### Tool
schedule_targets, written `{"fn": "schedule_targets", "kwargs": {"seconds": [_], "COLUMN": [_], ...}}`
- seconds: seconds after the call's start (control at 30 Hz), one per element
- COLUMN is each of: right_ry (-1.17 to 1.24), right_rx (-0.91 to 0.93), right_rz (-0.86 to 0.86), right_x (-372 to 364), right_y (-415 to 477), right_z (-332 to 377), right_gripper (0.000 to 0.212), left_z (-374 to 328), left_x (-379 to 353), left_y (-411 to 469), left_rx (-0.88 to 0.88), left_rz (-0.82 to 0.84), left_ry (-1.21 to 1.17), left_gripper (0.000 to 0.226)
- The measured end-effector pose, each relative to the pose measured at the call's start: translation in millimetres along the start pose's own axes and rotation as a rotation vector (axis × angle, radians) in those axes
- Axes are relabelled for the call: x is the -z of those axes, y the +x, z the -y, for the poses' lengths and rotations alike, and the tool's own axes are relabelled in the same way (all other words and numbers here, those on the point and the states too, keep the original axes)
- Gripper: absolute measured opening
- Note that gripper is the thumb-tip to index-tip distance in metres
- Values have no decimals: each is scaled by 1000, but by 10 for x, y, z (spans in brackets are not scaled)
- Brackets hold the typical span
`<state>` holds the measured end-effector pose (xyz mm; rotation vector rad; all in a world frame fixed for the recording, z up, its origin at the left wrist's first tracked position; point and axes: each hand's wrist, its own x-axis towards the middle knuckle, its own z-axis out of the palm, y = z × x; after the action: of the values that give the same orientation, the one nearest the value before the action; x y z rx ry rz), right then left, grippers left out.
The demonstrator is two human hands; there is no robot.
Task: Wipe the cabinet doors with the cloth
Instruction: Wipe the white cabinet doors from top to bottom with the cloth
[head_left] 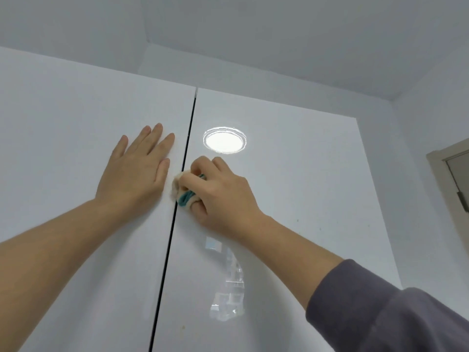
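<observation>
Overhead, two glossy white cabinet doors fill the view, parted by a thin dark seam that runs from top to bottom. On the left door (76,138) the left hand (134,171) lies flat, its fingers straight and spread, the thumb close to the seam; it holds nothing and simply presses the panel. Just right of it, the right hand (218,194) has its fingers curled round a bunched cloth (184,191) — cream with a teal stripe — and holds it against the near-left edge of the right door (304,199), right at the seam. The cloth's left edge crosses the gap and touches the rim of the left door. Both hands sit near each other, apart by only the width of the seam and the cloth.

A round ceiling light is mirrored as a bright reflection (224,141) on the right door, just above the cloth hand. The right arm wears a grey sleeve (375,313) pushed back from the wrist — the left forearm is bare. A door frame (449,179) shows at the far right.
</observation>
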<state>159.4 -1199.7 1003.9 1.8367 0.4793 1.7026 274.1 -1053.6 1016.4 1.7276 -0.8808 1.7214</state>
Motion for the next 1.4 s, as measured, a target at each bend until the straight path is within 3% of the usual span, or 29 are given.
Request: {"fn": "schedule_targets", "kwargs": {"seconds": [0.2,0.57,0.83,1.07,1.4], "right_ry": [-49,-250,-264,-215,-38], "right_rx": [-33,-554,-876,-867,-502], "right_rz": [-5,-97,-170,-233,-212], "right_x": [193,849,1025,838,225], "right_y": [-113,-1013,-1607,-1521,-553], "right_z": [-432,-1693,-1717,-1287,-267], "right_gripper": [34,26,27,27,24], "left_z": [-29,-251,-218,-234,-180], "left_x": [29,-101,-136,-147,-133], "left_y": [-15,-358,-430,-432,-417], "left_rx": [12,-2,46,46,26], "left_rz": [16,42,-19,-25,-22], "left_ry": [71,64,24,27,-15], "left_gripper": [56,67,65,63,62]}}
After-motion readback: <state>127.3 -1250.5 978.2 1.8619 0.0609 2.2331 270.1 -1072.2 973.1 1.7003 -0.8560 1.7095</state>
